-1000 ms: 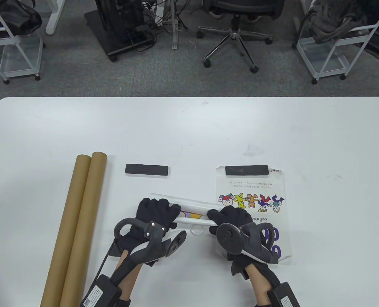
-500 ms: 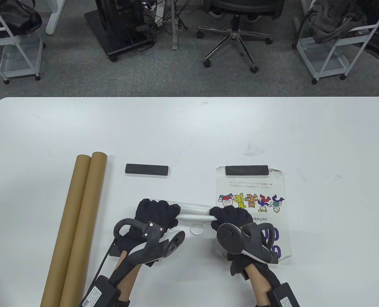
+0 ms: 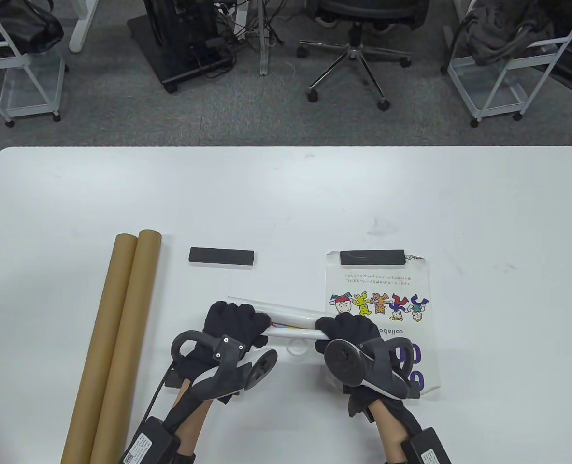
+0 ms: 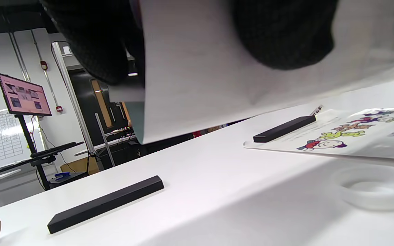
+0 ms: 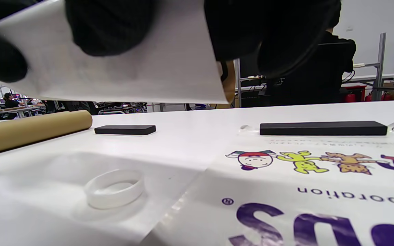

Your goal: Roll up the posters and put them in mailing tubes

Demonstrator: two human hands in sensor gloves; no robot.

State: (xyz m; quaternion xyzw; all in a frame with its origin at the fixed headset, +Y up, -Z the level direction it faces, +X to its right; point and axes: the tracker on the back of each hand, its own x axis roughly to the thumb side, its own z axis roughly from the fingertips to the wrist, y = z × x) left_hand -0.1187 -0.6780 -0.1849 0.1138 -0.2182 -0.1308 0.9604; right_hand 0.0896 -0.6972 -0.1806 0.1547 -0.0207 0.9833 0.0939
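A white table (image 3: 286, 193) seen from above, with two black-gloved hands reaching in from the near edge. Together they hold a partly rolled poster (image 3: 291, 321) just above the tabletop: the left hand (image 3: 235, 324) has its fingers curled round the roll's left end, and the right hand (image 3: 349, 331) has its fingers curled round the right end, probably so the paper can be wound tighter from both ends without springing open. Below the roll lies a small clear ring (image 3: 297, 347), likely meant to slip over the finished roll. To the right, a second poster (image 3: 380, 309) with cartoon figures lies flat, its far edge pinned by a black bar (image 3: 373, 257), seemingly to stop it curling. Another black bar (image 3: 221, 255) lies alone on the table to the left. Two brown cardboard tubes (image 3: 117, 338) lie side by side, touching, at the far left, ready to receive the posters. Compared with half a second ago, the roll has loosened slightly: its outer flap now fans out toward the far left and coloured print shows inside, while both hands have kept their places.
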